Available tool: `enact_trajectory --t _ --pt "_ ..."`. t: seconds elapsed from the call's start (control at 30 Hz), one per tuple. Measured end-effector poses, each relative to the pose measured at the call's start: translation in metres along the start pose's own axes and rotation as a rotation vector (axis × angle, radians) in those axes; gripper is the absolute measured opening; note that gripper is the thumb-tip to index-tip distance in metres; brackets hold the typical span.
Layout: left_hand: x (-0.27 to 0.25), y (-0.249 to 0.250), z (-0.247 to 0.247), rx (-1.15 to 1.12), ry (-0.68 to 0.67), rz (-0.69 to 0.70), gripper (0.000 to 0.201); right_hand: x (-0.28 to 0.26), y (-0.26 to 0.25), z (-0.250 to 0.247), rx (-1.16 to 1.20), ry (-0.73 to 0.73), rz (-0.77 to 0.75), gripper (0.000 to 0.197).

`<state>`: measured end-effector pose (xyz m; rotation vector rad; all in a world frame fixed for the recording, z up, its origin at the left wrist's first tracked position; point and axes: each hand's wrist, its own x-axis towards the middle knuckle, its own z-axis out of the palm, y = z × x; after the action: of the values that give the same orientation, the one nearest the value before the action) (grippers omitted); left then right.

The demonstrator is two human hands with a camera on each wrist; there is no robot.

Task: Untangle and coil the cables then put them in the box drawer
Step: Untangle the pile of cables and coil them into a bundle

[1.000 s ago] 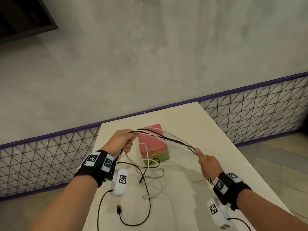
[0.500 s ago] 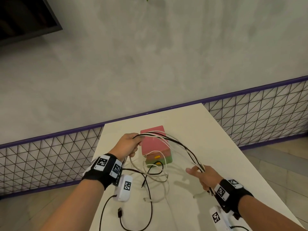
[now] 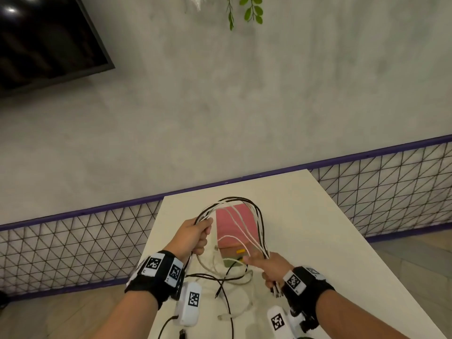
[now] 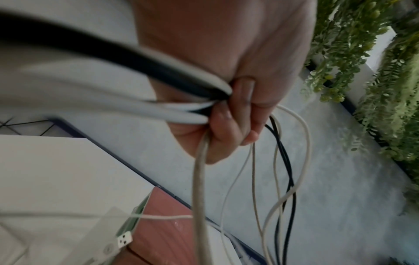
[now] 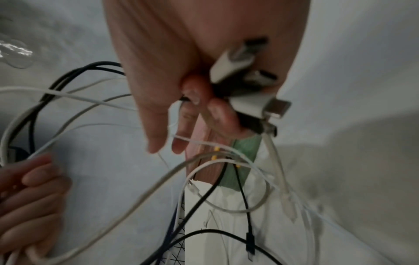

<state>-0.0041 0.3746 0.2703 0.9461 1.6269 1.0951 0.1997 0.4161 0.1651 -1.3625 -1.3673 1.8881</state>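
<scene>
A bundle of black and white cables (image 3: 238,204) arches in a loop above the pink and green box (image 3: 232,228) on the white table (image 3: 305,216). My left hand (image 3: 195,232) grips one side of the loop in a fist (image 4: 229,107). My right hand (image 3: 267,264) grips the other side, with several plug ends (image 5: 244,75) sticking out below my curled fingers. Loose cable tails (image 3: 225,282) trail down onto the table in front of the box. A small yellow handle (image 3: 241,251) shows on the box front.
A purple-railed mesh fence (image 3: 73,241) runs behind the table against a grey wall. A dark screen (image 3: 44,40) hangs at the upper left and green leaves (image 3: 247,11) at the top. Wood floor lies to either side of the table.
My right hand has moved left toward my left hand, so the stretched cables now bow up into a tall loop over the box. The view has tilted upward.
</scene>
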Motion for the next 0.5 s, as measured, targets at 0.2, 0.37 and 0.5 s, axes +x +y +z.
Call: enact_trajectory --t 0.2,0.37,0.5 --pt "-0.006 -0.023 -0.015 0.108 0.094 0.092 0.017 -0.022 -0.046 -0.028 0.228 -0.122 -0.184 0.029" --pt "-0.011 -0.058 0.008 0.374 -0.029 0.073 0.042 -0.064 -0.094 -0.059 0.274 -0.379 -0.271 0.030" --pt "-0.002 -0.066 0.031 0.450 0.044 0.076 0.026 -0.080 -0.101 -0.073 0.219 -0.392 -0.272 0.030"
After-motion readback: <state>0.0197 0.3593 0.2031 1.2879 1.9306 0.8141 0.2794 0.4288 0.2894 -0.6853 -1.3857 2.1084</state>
